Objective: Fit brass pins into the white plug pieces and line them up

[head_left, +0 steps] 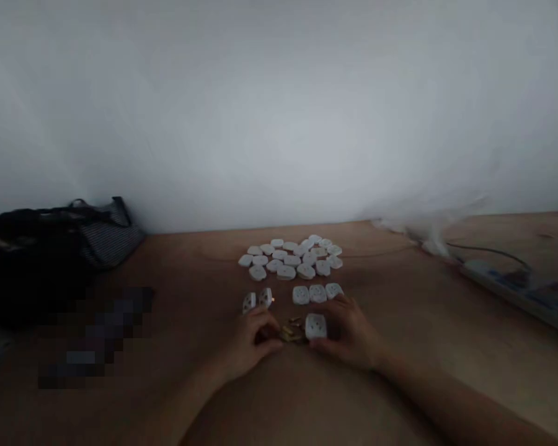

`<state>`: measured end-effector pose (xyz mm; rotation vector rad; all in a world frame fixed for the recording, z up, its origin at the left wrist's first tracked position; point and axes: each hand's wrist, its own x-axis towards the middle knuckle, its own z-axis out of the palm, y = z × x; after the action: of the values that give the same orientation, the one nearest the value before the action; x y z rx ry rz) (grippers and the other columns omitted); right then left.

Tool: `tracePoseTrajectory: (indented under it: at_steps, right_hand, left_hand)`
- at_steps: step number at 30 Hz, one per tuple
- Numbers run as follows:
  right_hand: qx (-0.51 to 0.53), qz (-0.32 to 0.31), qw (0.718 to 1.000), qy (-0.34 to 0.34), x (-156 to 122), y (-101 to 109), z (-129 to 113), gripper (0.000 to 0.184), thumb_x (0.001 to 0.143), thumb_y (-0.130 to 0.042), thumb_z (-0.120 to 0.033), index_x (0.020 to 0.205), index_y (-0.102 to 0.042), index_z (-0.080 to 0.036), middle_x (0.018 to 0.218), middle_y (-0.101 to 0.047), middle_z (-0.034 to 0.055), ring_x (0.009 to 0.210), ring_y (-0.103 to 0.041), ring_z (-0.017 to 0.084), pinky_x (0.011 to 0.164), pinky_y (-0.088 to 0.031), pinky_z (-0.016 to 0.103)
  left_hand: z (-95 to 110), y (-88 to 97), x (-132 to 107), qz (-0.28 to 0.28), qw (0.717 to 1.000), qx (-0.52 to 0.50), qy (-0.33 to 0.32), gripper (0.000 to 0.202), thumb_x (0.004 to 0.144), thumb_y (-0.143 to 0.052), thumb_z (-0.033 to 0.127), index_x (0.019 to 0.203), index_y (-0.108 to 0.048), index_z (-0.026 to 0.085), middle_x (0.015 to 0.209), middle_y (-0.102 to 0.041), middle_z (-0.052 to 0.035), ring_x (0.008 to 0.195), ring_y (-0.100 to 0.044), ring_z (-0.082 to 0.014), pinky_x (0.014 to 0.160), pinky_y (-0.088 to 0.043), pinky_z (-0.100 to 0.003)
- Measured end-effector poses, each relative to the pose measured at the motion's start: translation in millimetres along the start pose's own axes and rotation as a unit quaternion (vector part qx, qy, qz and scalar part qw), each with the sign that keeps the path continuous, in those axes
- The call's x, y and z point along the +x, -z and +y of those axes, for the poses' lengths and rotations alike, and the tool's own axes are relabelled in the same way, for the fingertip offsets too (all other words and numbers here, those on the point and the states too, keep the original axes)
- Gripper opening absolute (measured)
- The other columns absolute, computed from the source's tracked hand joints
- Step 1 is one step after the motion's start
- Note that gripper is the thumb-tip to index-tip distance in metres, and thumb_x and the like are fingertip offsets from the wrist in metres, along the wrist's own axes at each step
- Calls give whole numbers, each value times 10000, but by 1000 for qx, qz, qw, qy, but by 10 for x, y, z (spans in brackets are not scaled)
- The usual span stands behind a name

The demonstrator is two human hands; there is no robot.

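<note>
My right hand (351, 331) has its thumb at the lower edge and its fingers by the upper edge of a white square socket piece (316, 326) with small holes. My left hand (255, 341) is beside a small heap of brass-coloured metal pieces (291, 331), thumb and fingers apart; whether they touch the heap is unclear. Just beyond the left fingers, two white socket pieces (265, 297) stand tilted on edge. A short row of three similar pieces (317, 293) lies beyond my right hand, its right end near the fingers.
Several white pieces (286, 272) are spread farther back on the brown table (190, 297), before a pale wall. A black mesh bag (106, 238) is at left, near a blurred-out dark object (116, 322). At right are a power strip (506, 288), a cable and clear plastic (428, 229).
</note>
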<state>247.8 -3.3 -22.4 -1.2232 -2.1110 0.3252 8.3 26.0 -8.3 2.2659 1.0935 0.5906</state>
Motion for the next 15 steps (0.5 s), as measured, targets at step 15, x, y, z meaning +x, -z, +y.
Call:
tracePoseTrajectory:
  at_steps: [15]
  right_hand:
    - [26, -8, 998, 62, 11, -60, -80, 501, 637, -714, -327, 1103, -551, -238, 1075, -642, 44, 998, -562, 245, 890, -351, 402]
  left_hand:
    - [104, -24, -30, 74, 997, -17, -27, 83, 835, -528, 197, 769, -565, 163, 717, -603, -3, 668, -564, -141, 612, -430, -232]
